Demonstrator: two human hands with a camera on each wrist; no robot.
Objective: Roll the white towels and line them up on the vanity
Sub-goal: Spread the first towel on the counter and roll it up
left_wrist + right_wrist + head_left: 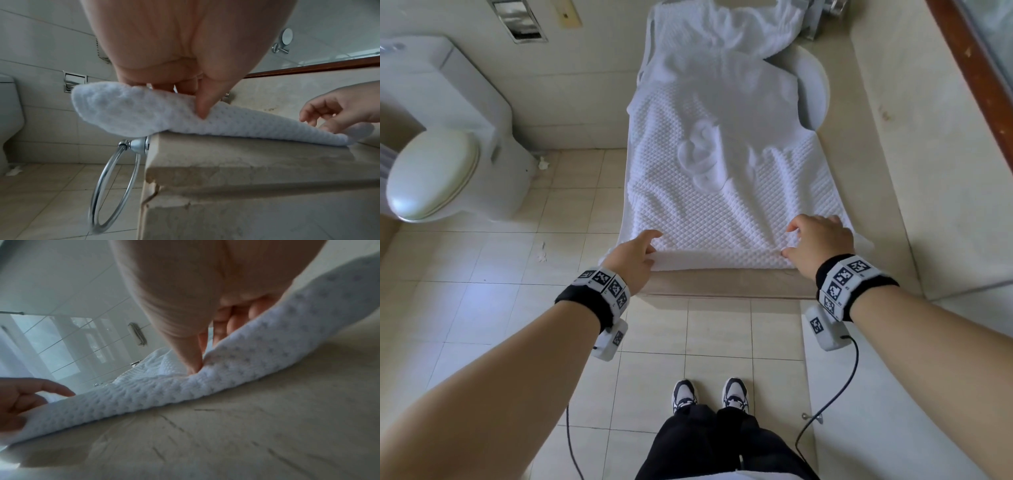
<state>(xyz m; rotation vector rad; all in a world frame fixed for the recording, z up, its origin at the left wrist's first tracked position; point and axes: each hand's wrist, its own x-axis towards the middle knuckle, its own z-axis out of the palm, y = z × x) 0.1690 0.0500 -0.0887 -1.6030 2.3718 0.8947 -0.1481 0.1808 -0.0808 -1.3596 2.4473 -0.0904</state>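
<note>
while the white waffle-textured towel lies spread lengthwise along the beige stone worktop, both hands work its near edge, which is folded up into a low first turn. the left hand pinches the towel's left corner between thumb and fingers, that corner overhanging the worktop edge just above a chrome towel ring. the right hand pinches the same fold near the right corner, thumb pressed into the cloth and fingers curled over it. beyond the hands, a small lump of white cloth sits on the towel's middle, and further off a second white towel lies crumpled. a white toilet stands well left of the left hand.
</note>
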